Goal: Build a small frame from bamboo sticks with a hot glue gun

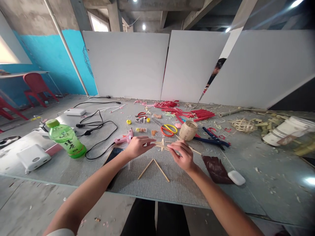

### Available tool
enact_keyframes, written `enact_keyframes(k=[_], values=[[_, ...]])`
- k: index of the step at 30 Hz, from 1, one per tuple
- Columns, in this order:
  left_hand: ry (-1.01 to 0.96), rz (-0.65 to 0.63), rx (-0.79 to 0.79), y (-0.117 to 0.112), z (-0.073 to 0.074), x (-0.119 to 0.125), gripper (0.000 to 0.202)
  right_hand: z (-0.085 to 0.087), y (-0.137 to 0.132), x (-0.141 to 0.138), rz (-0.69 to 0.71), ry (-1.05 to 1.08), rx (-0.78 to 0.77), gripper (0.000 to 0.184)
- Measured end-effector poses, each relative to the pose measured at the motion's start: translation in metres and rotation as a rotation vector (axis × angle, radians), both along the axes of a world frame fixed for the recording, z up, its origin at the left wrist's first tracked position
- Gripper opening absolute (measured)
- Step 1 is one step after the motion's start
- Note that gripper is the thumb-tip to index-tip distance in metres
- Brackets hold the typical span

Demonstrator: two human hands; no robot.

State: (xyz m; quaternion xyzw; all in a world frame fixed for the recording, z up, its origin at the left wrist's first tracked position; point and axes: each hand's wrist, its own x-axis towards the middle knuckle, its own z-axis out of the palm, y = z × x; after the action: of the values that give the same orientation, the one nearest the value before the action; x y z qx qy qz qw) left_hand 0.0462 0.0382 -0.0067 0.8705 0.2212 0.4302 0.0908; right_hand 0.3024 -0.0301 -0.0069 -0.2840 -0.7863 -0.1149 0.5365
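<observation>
A small frame of thin bamboo sticks [162, 146] is held up between my two hands above the table. At its left end, my left hand [139, 147] pinches it between thumb and extended fingers. The fingertips of my right hand [182, 154] close on the other side, with the middle of the frame showing between the hands. Below, two bamboo sticks [159, 167] lie on the table with their far ends meeting in a V. Left of my left hand lies a pink glue gun [124, 137]. A dark flat device [115, 155] is partly hidden under my left forearm.
Beyond my hands are scissors [169, 129], a round jar [188, 130], blue pliers [214, 138] and red strips [201, 114]. A green bottle [66, 139] stands left, near black cables [102, 124]. Brown sheet [218, 168] and white case [236, 177] lie right.
</observation>
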Motion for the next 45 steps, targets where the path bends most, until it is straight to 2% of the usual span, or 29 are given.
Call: enact_keyframes(k=[23,45], values=[[0.021,0.000,0.009,-0.0026,-0.0071,0.0009,0.022,0.0049,-0.0039,-0.0018,0.006,-0.062,0.012,0.034],[0.077,0.019,-0.026,-0.0055,-0.0040,0.0007,0.023,0.0050,-0.0045,-0.0010,0.004,-0.076,0.010,0.033]])
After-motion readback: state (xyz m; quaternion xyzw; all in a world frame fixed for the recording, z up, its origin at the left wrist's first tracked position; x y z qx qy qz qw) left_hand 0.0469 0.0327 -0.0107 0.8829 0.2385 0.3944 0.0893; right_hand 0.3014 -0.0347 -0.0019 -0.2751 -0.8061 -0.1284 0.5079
